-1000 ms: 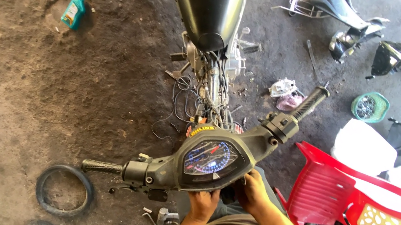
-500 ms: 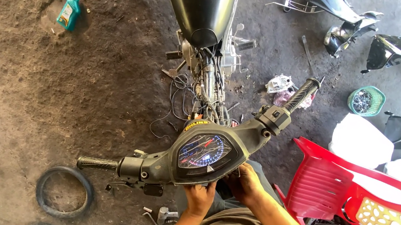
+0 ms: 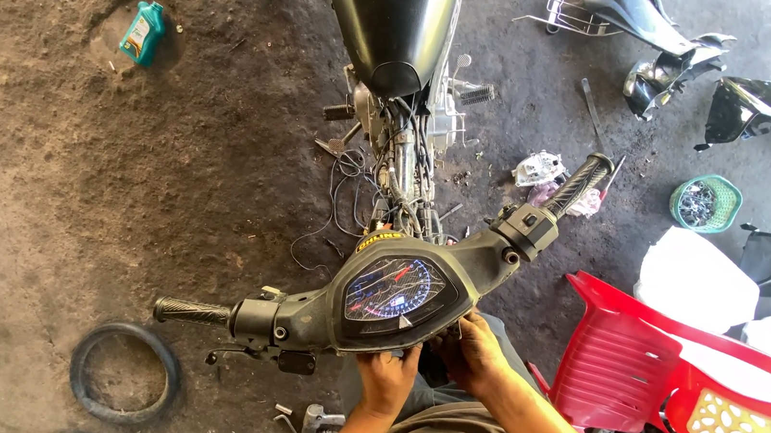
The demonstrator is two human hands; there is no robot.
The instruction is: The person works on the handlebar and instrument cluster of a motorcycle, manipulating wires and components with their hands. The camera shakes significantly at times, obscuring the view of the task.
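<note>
— Gripping that handlebar unit (image 3: 396, 295) from underneath, are you? Where does each hand sit?

— Your left hand (image 3: 384, 379) is closed on the near edge of the housing, just below the speedometer dial (image 3: 394, 288), fingers curled up under the cover. Your right hand (image 3: 474, 352) is just beside it, fingers wrapped around the lower right edge of the same housing. Both hold the unit; neither hand is spread wide.

— And where is the unit itself?

— It is tilted across your lap, its left grip (image 3: 191, 310) pointing out over the dirt floor, its right grip (image 3: 578, 183) raised toward the far side. It lies in front of the stripped motorbike frame (image 3: 404, 141), whose loose wires (image 3: 349, 193) hang near the housing.

— What else lies about?

— A red plastic chair (image 3: 621, 359) stands just to your right. A small rubber tyre (image 3: 122, 385) lies on the ground at lower left, a green oil bottle (image 3: 143, 32) well apart at upper left, and a green basket (image 3: 704, 202) of small parts at the right.
</note>
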